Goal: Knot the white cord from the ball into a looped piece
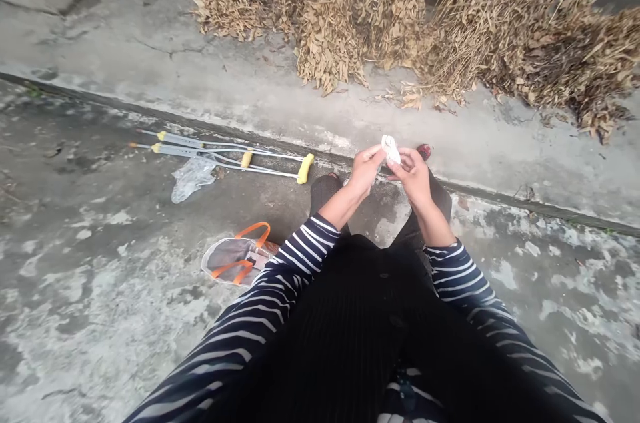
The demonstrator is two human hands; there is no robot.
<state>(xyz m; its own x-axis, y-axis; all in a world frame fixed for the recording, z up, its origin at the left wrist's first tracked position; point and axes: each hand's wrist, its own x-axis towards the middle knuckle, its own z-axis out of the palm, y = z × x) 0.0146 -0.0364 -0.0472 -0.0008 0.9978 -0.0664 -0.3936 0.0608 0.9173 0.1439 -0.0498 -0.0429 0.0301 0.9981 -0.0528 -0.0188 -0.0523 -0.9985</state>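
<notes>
A small white bundle (391,149), coiled or folded like a strip of bandage, is between my two hands in front of my knees. My left hand (366,169) pinches its left side between thumb and fingers. From the right, my right hand (413,173) grips it with thumb and curled fingers. Something clear, perhaps thin plastic, shows faintly under the left palm; I cannot make it out. Striped dark sleeves cover both forearms.
A pair of crutches (230,155) with yellow pads lies on the concrete to the left. By them is a crumpled clear plastic bag (193,177). A tote bag (227,256) with orange handles stands nearer. Dried plants (340,23) lie along the raised ledge (250,89) ahead.
</notes>
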